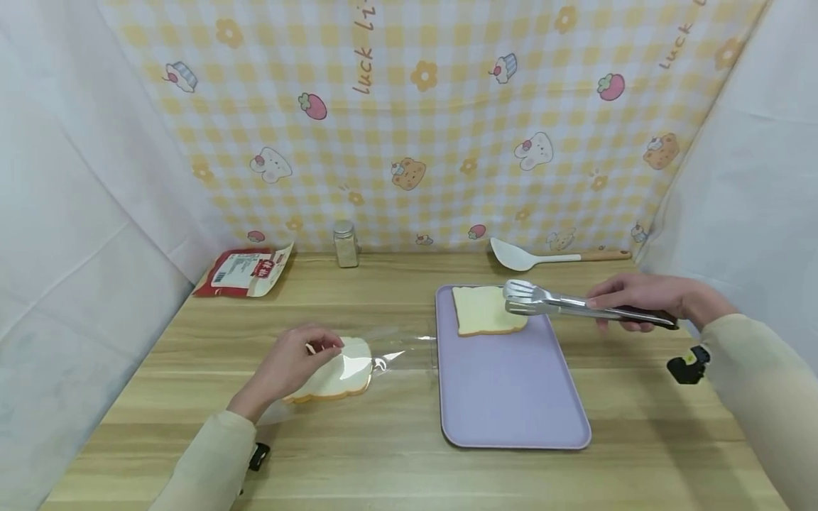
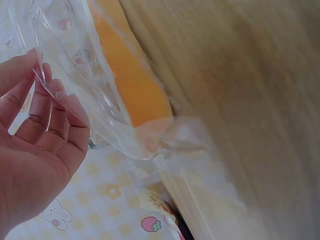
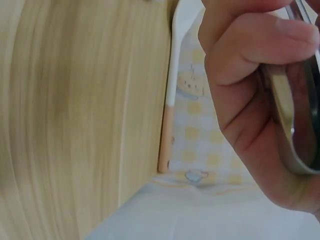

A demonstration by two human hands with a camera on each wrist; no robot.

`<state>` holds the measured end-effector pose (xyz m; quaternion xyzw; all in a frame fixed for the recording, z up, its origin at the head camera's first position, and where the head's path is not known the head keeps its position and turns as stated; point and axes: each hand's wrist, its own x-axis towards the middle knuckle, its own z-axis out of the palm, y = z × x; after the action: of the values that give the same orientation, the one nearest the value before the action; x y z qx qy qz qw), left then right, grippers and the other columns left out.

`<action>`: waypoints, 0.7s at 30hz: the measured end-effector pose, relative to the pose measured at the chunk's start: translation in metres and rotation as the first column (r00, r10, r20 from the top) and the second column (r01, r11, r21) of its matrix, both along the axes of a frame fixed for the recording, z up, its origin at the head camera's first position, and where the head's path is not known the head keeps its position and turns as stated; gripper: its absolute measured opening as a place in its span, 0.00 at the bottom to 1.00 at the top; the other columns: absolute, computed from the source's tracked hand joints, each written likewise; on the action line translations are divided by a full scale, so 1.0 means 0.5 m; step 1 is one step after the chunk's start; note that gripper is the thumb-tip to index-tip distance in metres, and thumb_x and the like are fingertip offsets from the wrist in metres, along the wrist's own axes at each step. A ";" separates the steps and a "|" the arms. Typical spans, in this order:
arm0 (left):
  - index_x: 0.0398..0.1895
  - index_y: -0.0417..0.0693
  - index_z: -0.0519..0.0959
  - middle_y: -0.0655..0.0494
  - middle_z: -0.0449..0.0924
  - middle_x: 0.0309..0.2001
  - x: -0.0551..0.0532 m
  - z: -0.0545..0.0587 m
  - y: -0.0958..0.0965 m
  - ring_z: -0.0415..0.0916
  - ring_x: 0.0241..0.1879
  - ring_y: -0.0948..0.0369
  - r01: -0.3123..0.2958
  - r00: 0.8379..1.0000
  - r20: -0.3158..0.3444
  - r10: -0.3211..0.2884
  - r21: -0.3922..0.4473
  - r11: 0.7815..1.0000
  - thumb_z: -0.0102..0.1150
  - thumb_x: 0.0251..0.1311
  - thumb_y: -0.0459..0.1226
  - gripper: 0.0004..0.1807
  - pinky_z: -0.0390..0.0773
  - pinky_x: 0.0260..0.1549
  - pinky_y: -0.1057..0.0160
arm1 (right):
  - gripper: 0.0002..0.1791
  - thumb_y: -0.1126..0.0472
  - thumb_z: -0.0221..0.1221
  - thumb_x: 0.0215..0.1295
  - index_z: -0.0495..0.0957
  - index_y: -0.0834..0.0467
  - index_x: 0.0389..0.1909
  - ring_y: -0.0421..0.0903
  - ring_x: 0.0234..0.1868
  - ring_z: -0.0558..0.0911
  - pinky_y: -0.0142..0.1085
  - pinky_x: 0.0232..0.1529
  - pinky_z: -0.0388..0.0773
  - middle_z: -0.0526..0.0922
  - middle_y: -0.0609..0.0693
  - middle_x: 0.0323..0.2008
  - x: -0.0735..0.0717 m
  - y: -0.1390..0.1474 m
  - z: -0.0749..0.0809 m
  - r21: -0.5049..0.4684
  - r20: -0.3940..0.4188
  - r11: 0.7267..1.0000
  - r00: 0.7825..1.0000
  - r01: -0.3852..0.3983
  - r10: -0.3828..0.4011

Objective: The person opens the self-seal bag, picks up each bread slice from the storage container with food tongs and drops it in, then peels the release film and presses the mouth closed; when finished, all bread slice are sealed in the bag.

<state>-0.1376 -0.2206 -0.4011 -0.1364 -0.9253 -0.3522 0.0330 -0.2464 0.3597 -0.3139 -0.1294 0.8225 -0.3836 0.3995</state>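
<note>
My left hand [image 1: 294, 363] pinches the edge of a clear plastic bag [image 2: 100, 92] between thumb and fingers. Inside the bag lies a bread slice [image 1: 339, 372] with an orange-brown crust, and the loose end of the film reaches the tray. In my right hand [image 1: 652, 298] I grip metal tongs [image 1: 565, 304] with dark handles. Their heads hover at the right side of another bread slice [image 1: 482, 312]; whether they touch it I cannot tell. That slice rests at the far end of a light purple tray [image 1: 511, 397].
Along the back stand a small glass shaker jar [image 1: 346, 245] and a white spatula [image 1: 524, 257] with a wooden handle. A red and white food packet [image 1: 246, 272] lies at the back left. Checked cloth [image 1: 422, 128] hangs behind the wooden table [image 1: 371, 461].
</note>
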 end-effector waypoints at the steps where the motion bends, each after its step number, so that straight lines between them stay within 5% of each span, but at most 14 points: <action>1: 0.41 0.49 0.89 0.59 0.84 0.36 0.001 -0.001 -0.001 0.76 0.35 0.64 -0.002 1.000 0.001 0.002 0.000 1.000 0.69 0.69 0.35 0.03 0.77 0.33 0.67 | 0.25 0.52 0.53 0.83 0.73 0.69 0.65 0.36 0.17 0.74 0.30 0.20 0.74 0.87 0.50 0.33 -0.003 0.004 0.002 0.011 0.001 1.000 1.000 0.003 -0.003; 9: 0.39 0.49 0.89 0.59 0.84 0.36 0.002 -0.003 -0.006 0.76 0.35 0.63 -0.013 1.000 0.016 0.013 0.010 1.000 0.69 0.68 0.33 0.02 0.76 0.32 0.67 | 0.21 0.50 0.51 0.83 0.80 0.63 0.56 0.37 0.17 0.75 0.30 0.21 0.76 0.85 0.50 0.28 -0.030 0.031 0.010 0.102 0.004 0.995 1.000 -0.024 0.024; 21: 0.39 0.50 0.89 0.60 0.83 0.36 -0.002 -0.005 -0.009 0.75 0.36 0.63 -0.008 1.000 0.012 0.008 -0.001 1.000 0.69 0.68 0.35 0.02 0.78 0.36 0.67 | 0.22 0.49 0.52 0.83 0.81 0.64 0.55 0.36 0.18 0.76 0.30 0.22 0.77 0.86 0.51 0.30 -0.052 0.064 -0.002 0.146 0.041 0.989 0.999 -0.006 0.000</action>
<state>-0.1386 -0.2252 -0.4035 -0.1304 -0.9263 -0.3523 0.0289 -0.2725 0.3916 -0.3148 -0.0931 0.8398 -0.3242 0.4254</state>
